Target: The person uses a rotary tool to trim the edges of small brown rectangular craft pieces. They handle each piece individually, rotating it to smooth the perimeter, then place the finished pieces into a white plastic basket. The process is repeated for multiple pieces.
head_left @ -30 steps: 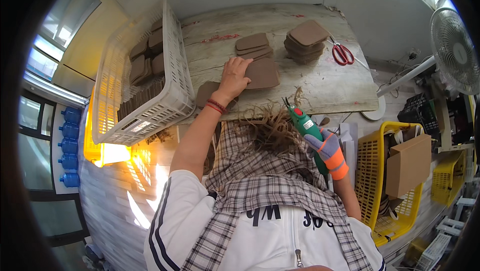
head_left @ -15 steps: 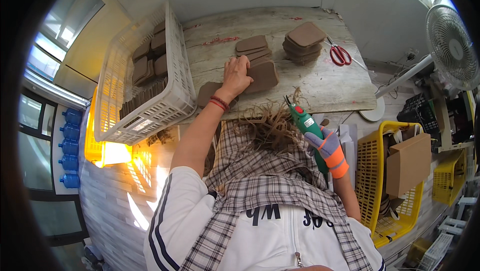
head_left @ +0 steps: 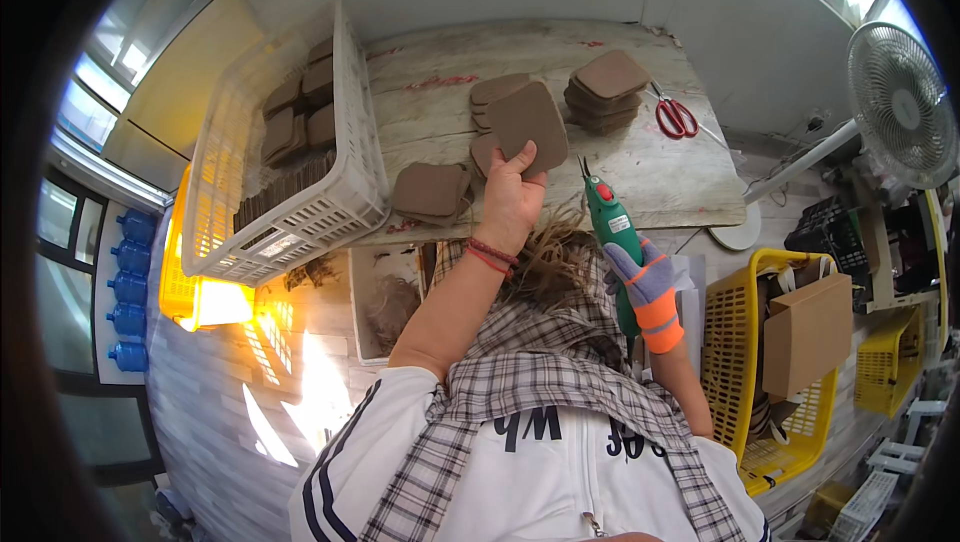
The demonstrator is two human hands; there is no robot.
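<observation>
My left hand holds a flat brown square pad lifted above the wooden table. More brown pads lie under and beside it: a short pile behind and another pile to the left at the table's near edge. My right hand, in a grey and orange glove, grips a green power tool whose tip points at the table's edge. A taller stack of brown pads stands farther back.
A white plastic crate holding several brown pads stands on the table's left. Red scissors lie at the back right. A yellow basket with a cardboard piece sits lower right, a white fan beyond it.
My left hand has picked one brown pad up off the table and raised it. The right hand with the green tool has stayed about where it was.
</observation>
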